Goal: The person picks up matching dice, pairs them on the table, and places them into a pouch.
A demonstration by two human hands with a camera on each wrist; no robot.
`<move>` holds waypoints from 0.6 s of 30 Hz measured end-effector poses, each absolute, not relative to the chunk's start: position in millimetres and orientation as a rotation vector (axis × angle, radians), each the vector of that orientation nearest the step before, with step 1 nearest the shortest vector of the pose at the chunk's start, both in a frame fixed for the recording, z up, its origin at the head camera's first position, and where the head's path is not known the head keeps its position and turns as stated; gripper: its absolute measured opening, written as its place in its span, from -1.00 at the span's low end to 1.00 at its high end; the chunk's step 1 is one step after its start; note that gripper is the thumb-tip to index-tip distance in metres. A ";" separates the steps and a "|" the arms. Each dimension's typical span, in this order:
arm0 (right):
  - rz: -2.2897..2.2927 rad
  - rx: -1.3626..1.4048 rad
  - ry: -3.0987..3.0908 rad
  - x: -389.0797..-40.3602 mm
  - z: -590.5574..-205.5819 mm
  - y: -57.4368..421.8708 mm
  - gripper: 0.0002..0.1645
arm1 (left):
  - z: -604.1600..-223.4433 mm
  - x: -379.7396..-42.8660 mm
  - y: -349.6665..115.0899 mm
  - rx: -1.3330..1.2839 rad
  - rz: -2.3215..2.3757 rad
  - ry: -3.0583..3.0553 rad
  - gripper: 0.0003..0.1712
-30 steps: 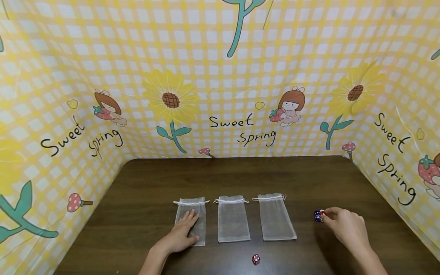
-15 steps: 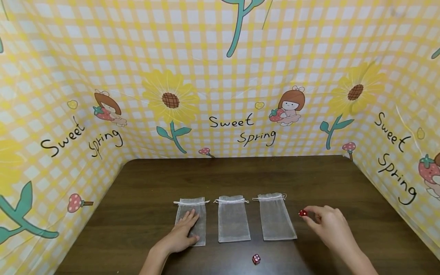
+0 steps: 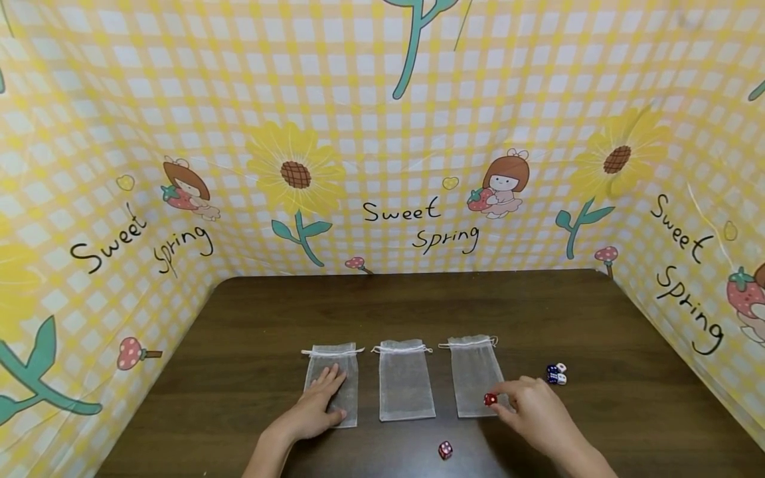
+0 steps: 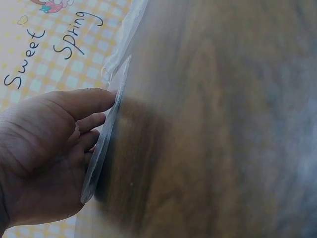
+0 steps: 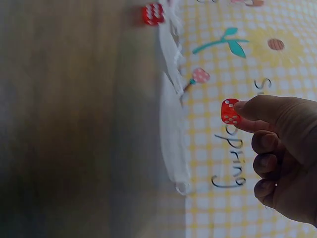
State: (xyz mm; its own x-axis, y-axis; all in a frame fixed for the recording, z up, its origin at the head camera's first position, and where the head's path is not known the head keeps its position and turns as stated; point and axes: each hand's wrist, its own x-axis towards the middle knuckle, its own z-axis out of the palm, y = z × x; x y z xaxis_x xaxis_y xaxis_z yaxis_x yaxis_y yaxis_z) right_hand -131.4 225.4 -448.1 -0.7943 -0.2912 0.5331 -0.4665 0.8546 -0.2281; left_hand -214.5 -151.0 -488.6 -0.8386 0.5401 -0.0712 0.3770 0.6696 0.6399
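Note:
Between thumb and index finger, my right hand (image 3: 534,411) pinches a red die (image 3: 490,399) above the lower part of the right-hand mesh pouch (image 3: 476,375). In the right wrist view the die (image 5: 230,112) shows white dots, and the other fingers are curled into the palm. My left hand (image 3: 317,401) lies with its fingers extended on the left-hand mesh pouch (image 3: 349,398). A second red die (image 3: 445,450) sits on the table below the pouches. The middle mesh pouch (image 3: 406,385) lies flat, touched by neither hand.
To the right of the pouches, a small cluster of blue and white dice (image 3: 556,374) rests on the brown wooden table (image 3: 382,305). A yellow checked cloth (image 3: 382,133) stands around the table's back and sides.
My right hand has lifted the red die from beside the blue and white dice and carried it left, over the right-hand pouch. The left hand has stayed in place.

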 end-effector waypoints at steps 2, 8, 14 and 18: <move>0.485 0.585 -2.577 -131.0 -451.6 220.1 -0.80 | -488.5 -214.4 -151.1 0.738 0.925 2.630 -0.24; 0.484 0.647 -2.682 -130.8 -460.9 207.6 -0.85 | -487.6 -213.8 -150.7 0.734 0.936 2.621 -0.24; 0.450 0.758 -2.652 -131.6 -466.6 198.4 -0.85 | -488.1 -215.4 -150.8 0.727 0.929 2.624 -0.23; 0.474 0.822 -2.693 -130.9 -467.6 193.0 -0.89 | -489.1 -215.5 -151.2 0.732 0.925 2.627 -0.23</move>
State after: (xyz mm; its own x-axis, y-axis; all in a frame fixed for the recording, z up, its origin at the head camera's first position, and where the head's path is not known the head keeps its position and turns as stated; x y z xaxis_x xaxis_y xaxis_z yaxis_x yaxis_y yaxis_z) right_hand -130.9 193.0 -467.6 -0.7967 -0.4853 0.3602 -0.5791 0.7834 -0.2256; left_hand -215.5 -151.2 -489.1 -0.8391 0.5387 -0.0757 0.3724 0.6703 0.6419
